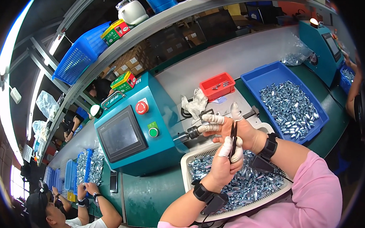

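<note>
My left hand [223,165], with white coverings on its fingertips, is closed around a pair of black tweezers [233,141]. The tips of the tweezers point up in front of my right palm. My right hand [243,132] is turned palm up with its covered fingers stretched out and the thumb apart. Its fingertips lie beside the dark chuck [193,132] that sticks out of the teal machine [158,111]. Whether a small part rests on those fingers I cannot make out. Below both hands stands a cream basket [187,176] full of small shiny metal parts [249,188].
A blue tray [251,76] of similar metal parts stands to the right. Behind the chuck are a red bin [217,86] and a white glove [196,105]. Overhead runs a metal shelf [179,13]. At lower left a co-worker [69,214] handles parts by blue trays.
</note>
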`<state>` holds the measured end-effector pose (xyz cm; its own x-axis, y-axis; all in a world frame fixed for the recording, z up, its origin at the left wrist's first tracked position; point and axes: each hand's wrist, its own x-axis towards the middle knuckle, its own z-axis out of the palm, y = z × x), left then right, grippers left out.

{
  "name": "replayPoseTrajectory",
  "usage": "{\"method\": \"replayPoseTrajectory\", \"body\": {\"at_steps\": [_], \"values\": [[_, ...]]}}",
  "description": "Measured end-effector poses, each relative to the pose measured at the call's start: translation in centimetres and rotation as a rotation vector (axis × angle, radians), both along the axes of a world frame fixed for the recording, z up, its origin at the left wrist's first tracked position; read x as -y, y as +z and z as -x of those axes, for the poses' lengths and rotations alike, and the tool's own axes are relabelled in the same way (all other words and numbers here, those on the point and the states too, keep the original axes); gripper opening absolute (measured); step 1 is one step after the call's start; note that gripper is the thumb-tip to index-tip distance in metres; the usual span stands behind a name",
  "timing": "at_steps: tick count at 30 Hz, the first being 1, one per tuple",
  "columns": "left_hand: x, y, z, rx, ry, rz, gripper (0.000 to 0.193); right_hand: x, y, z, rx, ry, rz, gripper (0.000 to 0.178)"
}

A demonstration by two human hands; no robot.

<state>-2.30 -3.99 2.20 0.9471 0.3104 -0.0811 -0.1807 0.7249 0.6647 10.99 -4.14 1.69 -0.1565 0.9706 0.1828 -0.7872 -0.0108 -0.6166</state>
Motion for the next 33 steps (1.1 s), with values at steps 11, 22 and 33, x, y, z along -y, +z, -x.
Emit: {"method": "replayPoseTrajectory", "body": {"at_steps": [11, 22, 33], "values": [[0.45, -0.38, -0.22, -0.041, 0.056, 0.042, 0.037, 0.27, -0.01, 0.27, 0.094, -0.022, -0.041, 0.086], [0.50, -0.53, -0.26, -0.061, 0.079, 0.009, 0.033, 0.52, -0.13, 0.27, 0.140, -0.070, -0.065, 0.081], [0.82, -0.69, -0.44, -0.077, 0.108, 0.013, 0.032, 0.49, -0.31, 0.22, 0.106, -0.062, -0.057, 0.081]]}}
